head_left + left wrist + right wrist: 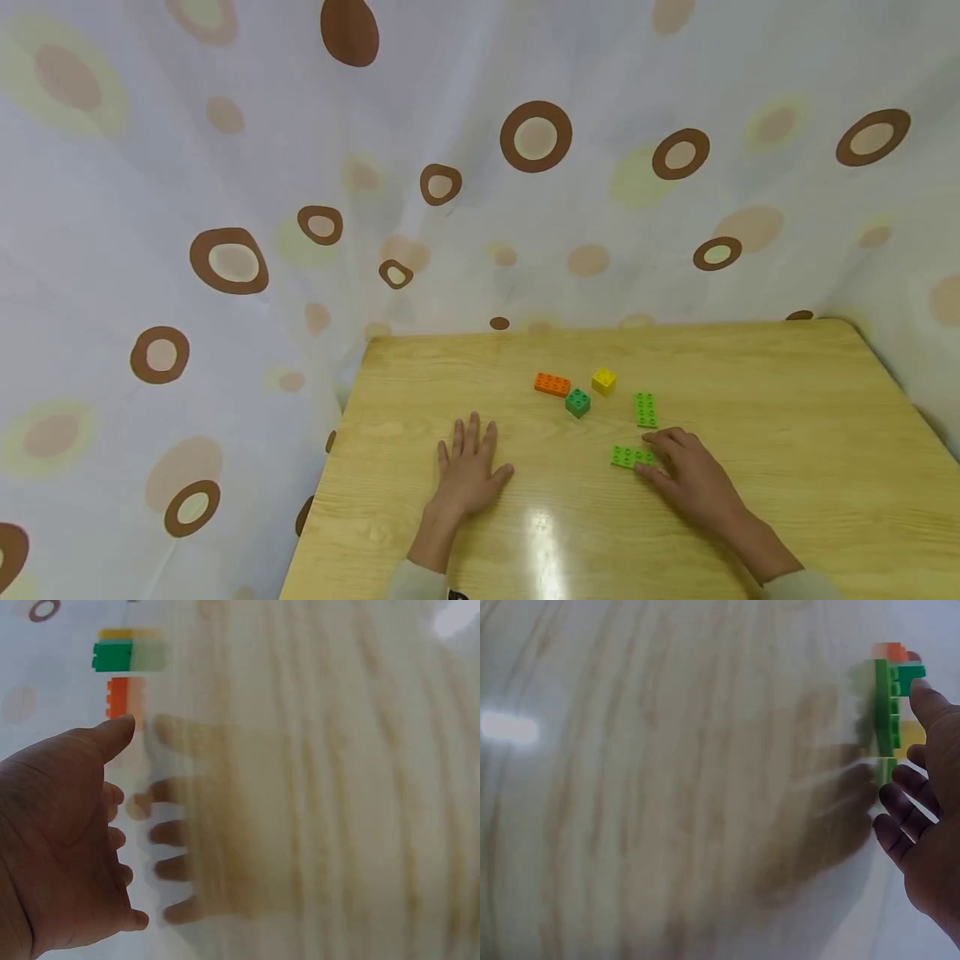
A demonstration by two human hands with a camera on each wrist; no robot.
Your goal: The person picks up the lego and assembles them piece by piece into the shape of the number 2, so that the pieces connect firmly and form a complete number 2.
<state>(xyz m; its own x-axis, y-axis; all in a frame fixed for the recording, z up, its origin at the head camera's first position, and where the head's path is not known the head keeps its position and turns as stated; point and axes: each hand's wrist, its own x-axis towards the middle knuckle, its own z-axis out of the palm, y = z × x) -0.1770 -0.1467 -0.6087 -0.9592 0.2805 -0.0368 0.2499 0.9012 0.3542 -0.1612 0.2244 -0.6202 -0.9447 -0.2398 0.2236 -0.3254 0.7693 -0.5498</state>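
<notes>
My left hand (467, 477) is held palm down, fingers spread, over the left part of the wooden table. In the left wrist view it holds nothing, and its reflection shows on the tabletop. My right hand (696, 477) reaches over the right end of a light green flat brick (624, 456), thumb and fingers apart. In the right wrist view the thumb (930, 705) is beside the row of bricks, its fingers loosely bent with nothing between them. A second light green brick (646, 410) lies just beyond the right fingertips.
Farther back lie an orange brick (552, 384), a dark green brick (577, 403) and a yellow brick (603, 382). The wooden table (787, 400) ends at a white curtain (480, 275) with brown circles. A bright light reflection lies between the hands.
</notes>
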